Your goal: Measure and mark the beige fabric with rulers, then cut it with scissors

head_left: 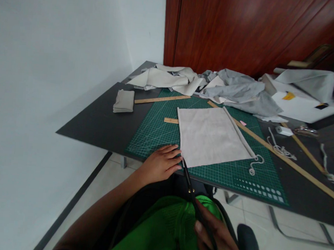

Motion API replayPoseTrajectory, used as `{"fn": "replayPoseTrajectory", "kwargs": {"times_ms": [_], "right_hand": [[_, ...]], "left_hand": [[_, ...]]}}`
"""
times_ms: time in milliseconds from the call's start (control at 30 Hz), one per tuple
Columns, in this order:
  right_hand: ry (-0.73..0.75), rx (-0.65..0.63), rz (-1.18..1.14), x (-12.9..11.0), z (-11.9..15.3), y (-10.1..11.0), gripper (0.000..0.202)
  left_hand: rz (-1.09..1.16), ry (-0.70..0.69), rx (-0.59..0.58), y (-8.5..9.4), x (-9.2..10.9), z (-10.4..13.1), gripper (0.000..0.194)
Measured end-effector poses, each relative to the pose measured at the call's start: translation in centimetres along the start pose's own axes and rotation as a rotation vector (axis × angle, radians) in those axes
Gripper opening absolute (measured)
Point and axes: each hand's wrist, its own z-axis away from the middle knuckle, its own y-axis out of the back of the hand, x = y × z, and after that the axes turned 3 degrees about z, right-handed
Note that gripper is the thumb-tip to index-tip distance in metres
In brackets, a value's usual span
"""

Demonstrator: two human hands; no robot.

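Observation:
A pale fabric piece (212, 134) lies spread on the green cutting mat (151, 139), with a rolled or folded edge along its right side. From that edge's lower end trails a white cord (257, 163). My left hand (162, 164) rests flat at the fabric's lower left corner, fingers stretched out. Black scissors (192, 197) are gripped in my right hand (216, 235), in front of my green top. Their tip reaches that same corner, close to the left fingertips. Whether the blades touch the cloth I cannot tell.
Wooden rulers (257, 138) lie on and beside the mat. A folded fabric stack (124, 101) sits at the left of the dark table (93, 116). Crumpled cloth (235, 88) lines the back, near a white box (302, 104). More cord (282, 150) lies right.

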Motion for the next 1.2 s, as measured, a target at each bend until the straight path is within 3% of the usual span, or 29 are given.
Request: {"fn": "replayPoseTrajectory", "kwargs": {"times_ms": [133,533,767,1033,1200], "right_hand": [[-0.085,0.062,0.015,-0.2,0.0,-0.1,0.082],[-0.107,0.024,-0.08,0.4,-0.7,0.1,0.09],[-0.136,0.134,-0.228,0.4,-0.4,0.1,0.094],[-0.039,0.005,-0.162,1.2,-2.3,0.6,0.096],[-0.018,0.015,-0.158,0.7,-2.5,0.1,0.102]], "left_hand": [[-0.007,-0.001,0.006,0.0,0.1,-0.1,0.026],[-0.034,-0.006,-0.004,-0.1,0.1,0.0,0.028],[-0.035,-0.004,-0.005,0.0,0.1,0.0,0.028],[-0.017,0.005,-0.025,-0.1,0.1,0.1,0.031],[-0.035,-0.013,-0.004,-0.2,0.1,0.1,0.032]]}}
